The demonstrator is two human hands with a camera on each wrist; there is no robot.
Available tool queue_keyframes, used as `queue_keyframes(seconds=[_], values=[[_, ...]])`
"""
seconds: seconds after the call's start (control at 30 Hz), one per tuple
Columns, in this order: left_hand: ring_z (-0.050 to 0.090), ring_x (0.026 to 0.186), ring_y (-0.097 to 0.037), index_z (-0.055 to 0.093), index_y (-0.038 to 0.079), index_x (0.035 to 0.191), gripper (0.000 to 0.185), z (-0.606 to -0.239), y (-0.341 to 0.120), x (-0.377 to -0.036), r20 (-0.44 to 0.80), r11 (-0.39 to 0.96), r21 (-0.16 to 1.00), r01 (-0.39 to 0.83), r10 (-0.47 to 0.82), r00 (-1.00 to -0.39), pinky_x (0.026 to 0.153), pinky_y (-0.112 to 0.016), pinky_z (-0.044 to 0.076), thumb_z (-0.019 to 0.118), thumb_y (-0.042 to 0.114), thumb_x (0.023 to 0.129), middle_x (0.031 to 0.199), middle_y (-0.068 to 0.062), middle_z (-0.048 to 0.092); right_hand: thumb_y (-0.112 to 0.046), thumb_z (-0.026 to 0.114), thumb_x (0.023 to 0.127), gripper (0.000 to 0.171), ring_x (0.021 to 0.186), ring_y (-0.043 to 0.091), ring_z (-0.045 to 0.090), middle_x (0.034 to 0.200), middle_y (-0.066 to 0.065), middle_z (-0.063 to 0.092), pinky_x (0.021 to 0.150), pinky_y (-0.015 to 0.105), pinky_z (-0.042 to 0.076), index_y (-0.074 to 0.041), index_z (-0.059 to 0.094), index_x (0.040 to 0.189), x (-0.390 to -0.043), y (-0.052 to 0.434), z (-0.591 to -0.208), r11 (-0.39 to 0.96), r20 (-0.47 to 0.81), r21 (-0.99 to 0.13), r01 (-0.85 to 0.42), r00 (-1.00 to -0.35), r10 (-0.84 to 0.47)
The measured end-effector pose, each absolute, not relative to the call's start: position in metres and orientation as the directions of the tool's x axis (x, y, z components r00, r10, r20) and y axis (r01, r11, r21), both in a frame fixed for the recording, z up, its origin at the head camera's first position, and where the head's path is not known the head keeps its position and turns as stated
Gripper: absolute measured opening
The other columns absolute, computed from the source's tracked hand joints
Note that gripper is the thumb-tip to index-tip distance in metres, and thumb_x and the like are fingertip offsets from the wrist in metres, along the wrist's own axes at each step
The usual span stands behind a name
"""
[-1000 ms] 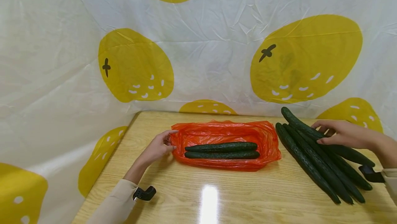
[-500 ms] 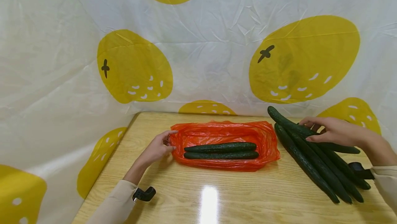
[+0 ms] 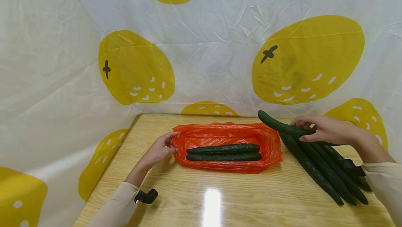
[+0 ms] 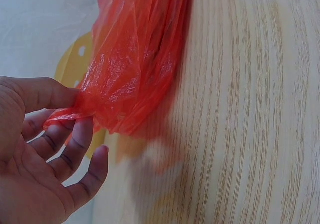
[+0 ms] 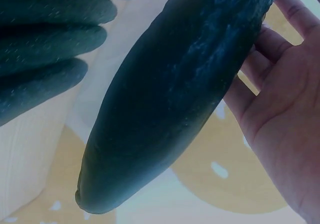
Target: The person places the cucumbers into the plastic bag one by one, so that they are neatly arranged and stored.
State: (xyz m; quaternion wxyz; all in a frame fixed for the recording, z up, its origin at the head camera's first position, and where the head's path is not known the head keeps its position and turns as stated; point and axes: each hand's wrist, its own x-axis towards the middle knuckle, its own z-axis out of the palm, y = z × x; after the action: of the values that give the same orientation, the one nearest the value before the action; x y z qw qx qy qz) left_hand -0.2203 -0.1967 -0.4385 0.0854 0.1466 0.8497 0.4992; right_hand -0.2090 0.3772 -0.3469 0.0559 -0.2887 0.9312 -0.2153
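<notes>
My left hand (image 3: 161, 149) pinches the left end of a red plastic bag (image 3: 226, 168); the left wrist view shows the thin film (image 4: 120, 83) between thumb and fingers. Two dark green cucumbers (image 3: 223, 149) lie side by side inside the open bag. On the right, my right hand (image 3: 329, 129) grips another cucumber (image 3: 276, 123) by its middle, its tip reaching over the bag's right edge. That cucumber (image 5: 165, 103) fills the middle of the right wrist view, raised over the pile. Several more cucumbers (image 3: 325, 174) are fanned out on the table below it.
The wooden table (image 3: 176, 199) runs back to a white curtain (image 3: 213, 70) printed with yellow fruit. A dark wrist camera (image 3: 146, 196) is strapped to the left wrist.
My right hand has moved left, carrying its cucumber off the pile, so the tip now overlaps the bag's right end. The left hand and the bag have stayed put.
</notes>
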Motion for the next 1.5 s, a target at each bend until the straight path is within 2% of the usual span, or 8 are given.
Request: queue_keyframes(seconds=[0.3, 0.47, 0.67, 0.8, 0.93, 1.17, 1.33, 1.5], values=[[0.053, 0.086, -0.028, 0.048, -0.008, 0.144, 0.061, -0.407, -0.187, -0.202, -0.012, 0.452, 0.878, 0.160, 0.356, -0.934, 0.066, -0.029, 0.048, 0.066, -0.011, 0.086, 0.097, -0.023, 0.055, -0.034, 0.078, 0.090, 0.044, 0.111, 0.025, 0.066, 0.125, 0.000, 0.067, 0.087, 0.034, 0.055, -0.020, 0.061, 0.128, -0.216, 0.356, -0.340, 0.728, -0.017, -0.442, -0.524, -0.806, -0.591], [0.053, 0.086, -0.028, 0.048, -0.008, 0.144, 0.060, -0.408, -0.187, -0.202, -0.005, 0.454, 0.874, 0.171, 0.361, -0.932, 0.068, -0.030, 0.048, 0.066, -0.010, 0.086, 0.096, -0.022, 0.056, -0.031, 0.081, 0.087, 0.044, 0.108, 0.023, 0.066, 0.123, -0.002, 0.067, 0.087, 0.036, 0.055, -0.021, 0.063, 0.126, -0.218, 0.344, -0.337, 0.706, -0.009, -0.460, -0.538, -0.793, -0.610], [0.053, 0.086, -0.027, 0.049, -0.008, 0.143, 0.060, -0.406, -0.186, -0.203, -0.009, 0.461, 0.872, 0.168, 0.357, -0.934, 0.069, -0.029, 0.048, 0.067, -0.010, 0.086, 0.097, -0.022, 0.056, -0.032, 0.081, 0.087, 0.044, 0.101, 0.012, 0.063, 0.115, -0.010, 0.066, 0.083, 0.034, 0.054, -0.026, 0.063, 0.126, -0.223, 0.329, -0.334, 0.688, 0.024, -0.432, -0.583, -0.770, -0.637], [0.052, 0.086, -0.028, 0.049, -0.008, 0.143, 0.059, -0.405, -0.185, -0.202, -0.007, 0.462, 0.871, 0.167, 0.352, -0.936, 0.067, -0.028, 0.047, 0.067, -0.010, 0.086, 0.097, -0.023, 0.056, -0.026, 0.081, 0.087, 0.042, 0.097, 0.006, 0.060, 0.112, -0.013, 0.066, 0.080, 0.031, 0.053, -0.027, 0.064, 0.125, -0.227, 0.320, -0.336, 0.654, 0.052, -0.421, -0.628, -0.737, -0.674], [0.052, 0.086, -0.028, 0.049, -0.008, 0.143, 0.059, -0.404, -0.185, -0.200, -0.012, 0.468, 0.868, 0.165, 0.352, -0.936, 0.066, -0.029, 0.048, 0.067, -0.009, 0.087, 0.098, -0.024, 0.057, -0.019, 0.080, 0.088, 0.041, 0.093, 0.006, 0.060, 0.112, -0.013, 0.066, 0.079, 0.031, 0.052, -0.027, 0.064, 0.125, -0.230, 0.311, -0.338, 0.618, 0.061, -0.435, -0.655, -0.706, -0.705], [0.052, 0.087, -0.027, 0.049, -0.007, 0.143, 0.059, -0.403, -0.186, -0.200, -0.012, 0.472, 0.865, 0.169, 0.356, -0.934, 0.066, -0.029, 0.048, 0.067, -0.008, 0.087, 0.100, -0.025, 0.057, -0.015, 0.081, 0.086, 0.042, 0.099, 0.009, 0.060, 0.115, -0.012, 0.065, 0.086, 0.037, 0.053, -0.023, 0.067, 0.124, -0.234, 0.294, -0.340, 0.635, 0.042, -0.420, -0.648, -0.713, -0.700], [0.052, 0.087, -0.028, 0.048, -0.008, 0.144, 0.059, -0.402, -0.185, -0.200, -0.013, 0.469, 0.867, 0.169, 0.361, -0.932, 0.066, -0.030, 0.048, 0.067, -0.008, 0.087, 0.100, -0.025, 0.057, -0.017, 0.081, 0.086, 0.040, 0.098, 0.011, 0.059, 0.115, -0.010, 0.064, 0.085, 0.038, 0.052, -0.021, 0.068, 0.124, -0.236, 0.281, -0.339, 0.656, 0.006, -0.409, -0.634, -0.721, -0.693], [0.051, 0.086, -0.028, 0.049, -0.008, 0.143, 0.059, -0.402, -0.186, -0.200, -0.015, 0.471, 0.866, 0.167, 0.358, -0.934, 0.065, -0.028, 0.047, 0.067, -0.008, 0.087, 0.099, -0.025, 0.056, -0.020, 0.082, 0.085, 0.040, 0.094, 0.010, 0.058, 0.109, -0.011, 0.064, 0.083, 0.038, 0.052, -0.022, 0.069, 0.123, -0.237, 0.270, -0.339, 0.634, 0.024, -0.389, -0.668, -0.695, -0.718]])
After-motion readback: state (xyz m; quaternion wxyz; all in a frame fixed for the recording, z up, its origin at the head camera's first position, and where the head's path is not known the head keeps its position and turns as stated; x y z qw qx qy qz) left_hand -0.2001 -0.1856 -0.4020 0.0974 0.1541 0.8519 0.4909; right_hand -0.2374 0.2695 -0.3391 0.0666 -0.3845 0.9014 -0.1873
